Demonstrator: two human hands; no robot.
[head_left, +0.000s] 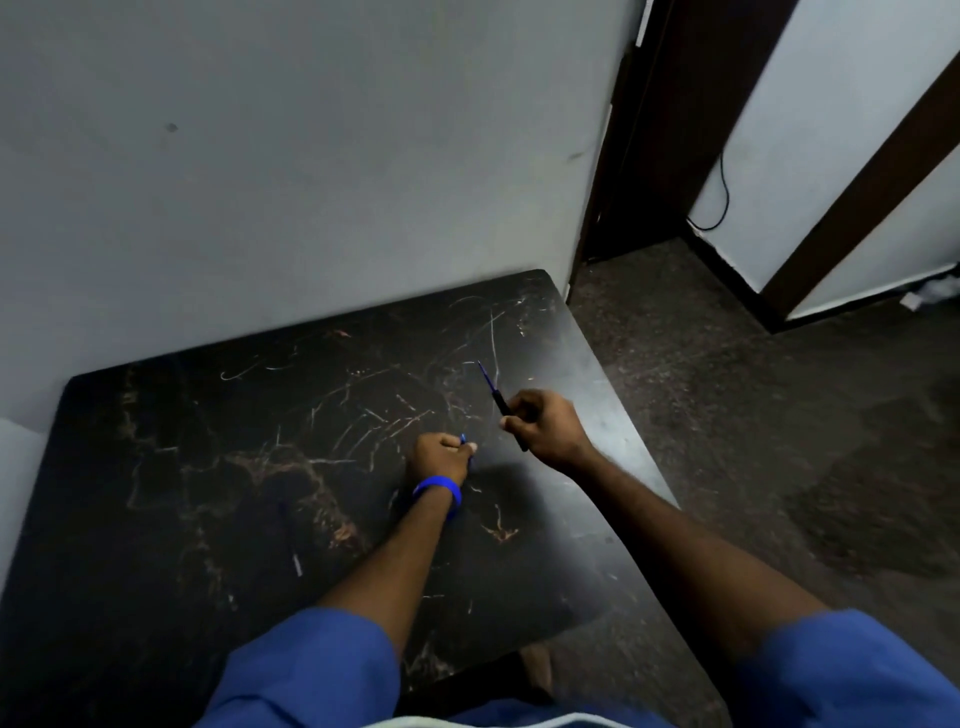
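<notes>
My right hand (540, 423) grips a thin dark pen-like tool (496, 392) with a blue tip that points up and to the left, held above the black marbled table (208, 441). My left hand (441, 457), with a blue band on the wrist, is curled round a small blue piece (464, 440) that peeks out between the fingers; what it is I cannot tell. The two hands are a short way apart over the right half of the table.
The table stands against a white wall (311, 156). A thin pen-like object (291, 540) lies on the table to the left of my left forearm. To the right are dark speckled floor (753, 415), a dark door frame (649, 156) and a hanging cable (722, 197).
</notes>
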